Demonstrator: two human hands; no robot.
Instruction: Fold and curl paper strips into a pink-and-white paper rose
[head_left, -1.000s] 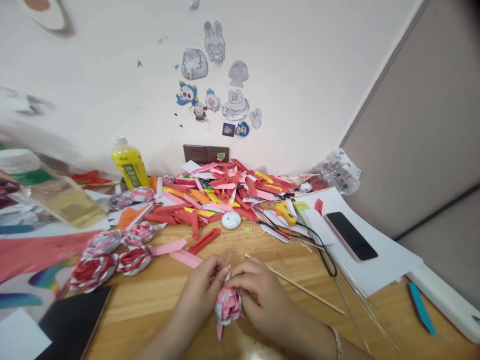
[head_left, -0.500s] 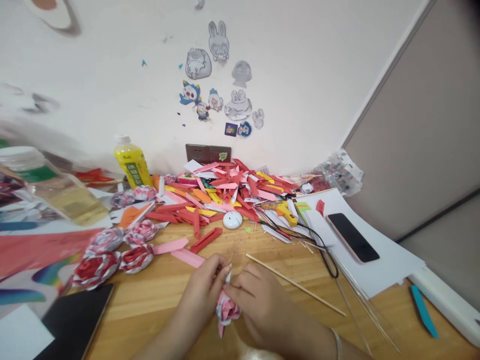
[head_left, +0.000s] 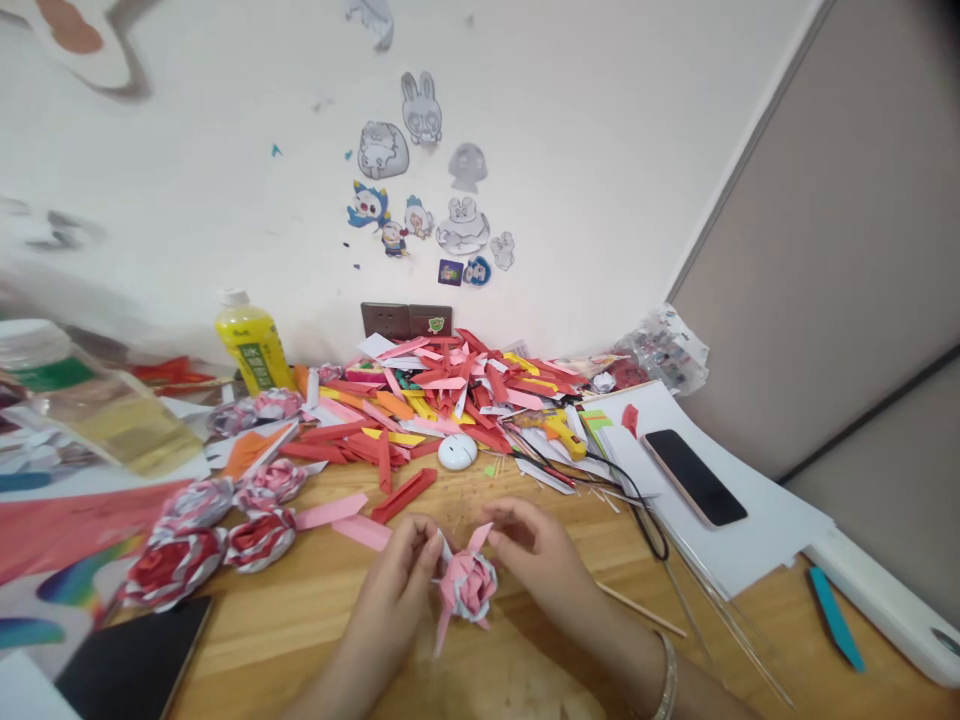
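A pink and white folded-paper flower [head_left: 469, 584] is held just above the wooden table, its layered face turned toward me and pink pointed strips sticking out above and below. My left hand [head_left: 401, 575] pinches the flower's left side between thumb and fingers. On the other side, my right hand [head_left: 536, 548] has its thumb and forefinger at the tip of the upper pink strip. The fingertips partly hide where the paper is gripped.
Folded paper strips [head_left: 450, 385] are heaped by the wall. Finished paper flowers [head_left: 262, 538] lie left, near bottles [head_left: 255, 345]. A yellow glue gun [head_left: 561, 432], a phone [head_left: 696, 478], a wooden stick [head_left: 645, 610] and a teal cutter [head_left: 836, 618] are to the right.
The flower has turned to show more of its face, and its upper pink strip now stands out. My right hand has moved up and away from the flower's centre.
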